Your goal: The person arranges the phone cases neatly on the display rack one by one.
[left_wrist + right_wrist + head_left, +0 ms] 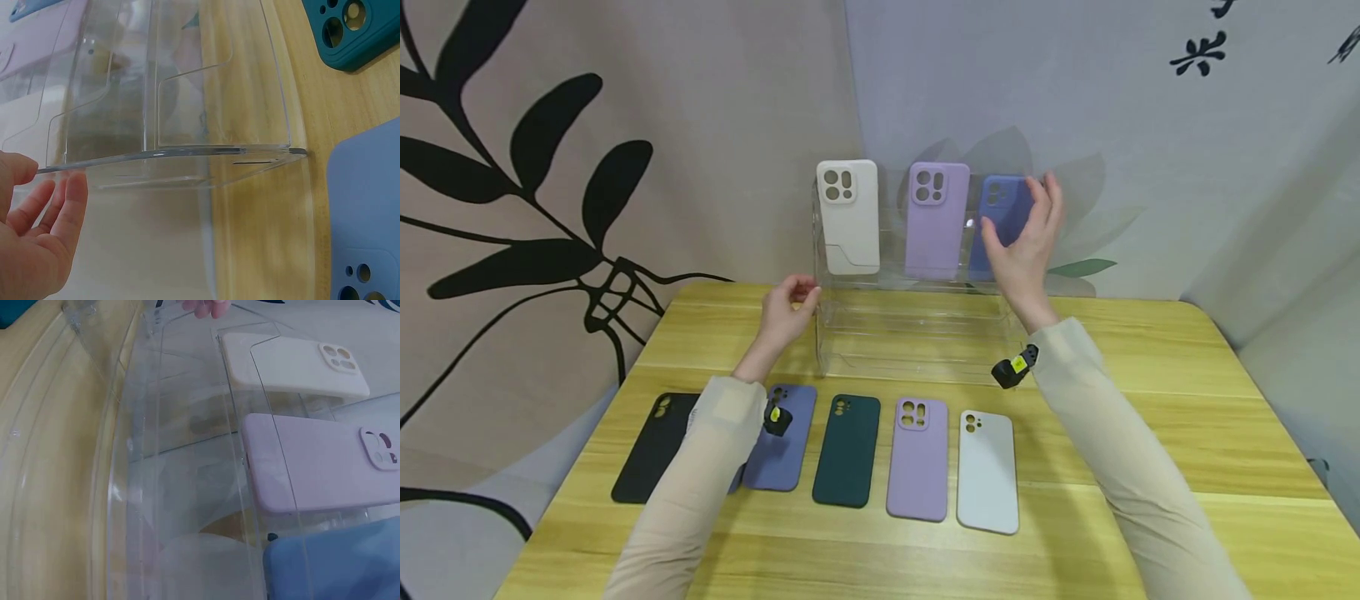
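A clear acrylic display stand [917,342] holds three phone cases in its top tier: white [859,225], light purple [934,229] and blue [1000,212]. My right hand [1028,242] grips the blue case, thumb at its left edge and fingers at its upper right edge. That hand is out of sight in the right wrist view, where the blue case [337,562] shows only in part. At the stand's left side, my left hand [788,310] pinches the panel's edge between thumb and fingers, seen closer in the left wrist view [44,231].
A row of phone cases lies on the wooden table [1150,400] before the stand: black [655,450], blue-violet [782,450], dark green [846,450], purple [917,462] and white [987,475]. My left sleeve partly covers the row's left end. A leaf-patterned wall [737,125] stands close behind.
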The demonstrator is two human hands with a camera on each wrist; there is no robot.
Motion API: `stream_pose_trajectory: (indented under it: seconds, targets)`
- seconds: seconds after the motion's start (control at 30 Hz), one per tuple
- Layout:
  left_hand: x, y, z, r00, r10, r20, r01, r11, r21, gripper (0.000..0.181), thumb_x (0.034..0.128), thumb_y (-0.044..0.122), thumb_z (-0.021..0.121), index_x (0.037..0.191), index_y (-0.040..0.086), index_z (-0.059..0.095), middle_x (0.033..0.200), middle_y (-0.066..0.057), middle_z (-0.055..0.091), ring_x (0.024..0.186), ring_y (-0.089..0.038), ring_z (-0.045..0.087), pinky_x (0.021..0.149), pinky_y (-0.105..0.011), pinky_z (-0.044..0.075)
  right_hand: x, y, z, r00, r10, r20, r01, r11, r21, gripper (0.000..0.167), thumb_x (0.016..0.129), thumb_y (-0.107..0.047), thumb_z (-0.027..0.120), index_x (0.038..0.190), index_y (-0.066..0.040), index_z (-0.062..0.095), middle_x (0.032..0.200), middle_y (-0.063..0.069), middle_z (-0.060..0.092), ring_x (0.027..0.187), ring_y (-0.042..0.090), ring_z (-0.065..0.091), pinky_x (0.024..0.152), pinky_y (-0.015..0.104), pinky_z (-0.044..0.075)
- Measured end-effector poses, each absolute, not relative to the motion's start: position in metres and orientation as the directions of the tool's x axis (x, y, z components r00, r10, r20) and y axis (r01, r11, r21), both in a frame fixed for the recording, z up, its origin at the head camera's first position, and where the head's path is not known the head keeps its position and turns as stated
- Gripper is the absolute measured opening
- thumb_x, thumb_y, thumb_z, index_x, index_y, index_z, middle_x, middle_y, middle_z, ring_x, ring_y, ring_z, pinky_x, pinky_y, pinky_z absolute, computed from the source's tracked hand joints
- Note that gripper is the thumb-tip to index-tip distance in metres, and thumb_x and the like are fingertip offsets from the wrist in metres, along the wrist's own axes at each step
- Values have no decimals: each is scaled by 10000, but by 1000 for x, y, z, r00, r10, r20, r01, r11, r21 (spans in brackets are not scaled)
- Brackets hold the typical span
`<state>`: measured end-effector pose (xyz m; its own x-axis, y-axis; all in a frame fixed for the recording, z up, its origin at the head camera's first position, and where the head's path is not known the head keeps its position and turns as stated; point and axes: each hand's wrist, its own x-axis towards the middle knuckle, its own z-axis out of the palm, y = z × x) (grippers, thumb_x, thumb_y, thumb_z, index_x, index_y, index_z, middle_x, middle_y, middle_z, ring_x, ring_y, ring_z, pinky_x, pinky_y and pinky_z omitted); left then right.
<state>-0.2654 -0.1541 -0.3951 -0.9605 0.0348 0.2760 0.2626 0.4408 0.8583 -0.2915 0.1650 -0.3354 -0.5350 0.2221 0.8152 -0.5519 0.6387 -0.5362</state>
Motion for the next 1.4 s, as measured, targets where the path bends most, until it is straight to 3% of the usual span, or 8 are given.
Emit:
stream_pose_trajectory:
  seconds: [0.37, 0.97, 1.4]
  targets:
    - [-265, -154, -395, -960, 33, 278, 264, 442, 857, 208, 923, 48, 558, 1084, -82, 579, 994, -212, 605, 878, -304, 593, 624, -128, 463, -270, 174, -347, -594, 198, 780, -553, 603, -575, 562, 801, -76, 697, 1279, 51, 428, 1387, 202, 336, 1341, 185, 266, 1111, 294, 199]
    - [-265, -155, -397, -958, 44, 283, 275, 426, 862, 208, 927, 51, 554, 1081, -88, 575, 992, -213, 596, 873, -304, 587, 620, -122, 460, -220, 176, -380, -635, 45, 771, -596, 606, -527, 620, 768, -79, 731, 1274, 106, 423, 1330, 299, 382, 1294, 340, 315, 1084, 446, 234]
    - [-266, -155, -397, -958, 49, 283, 277, 429, 860, 208, 930, 58, 553, 1079, -85, 577, 986, -209, 597, 872, -308, 593, 607, -126, 459, -178, 178, -403, -686, -47, 726, -603, 595, -531, 666, 723, -95, 743, 1262, 126, 421, 1323, 288, 396, 1266, 399, 328, 1052, 526, 257]
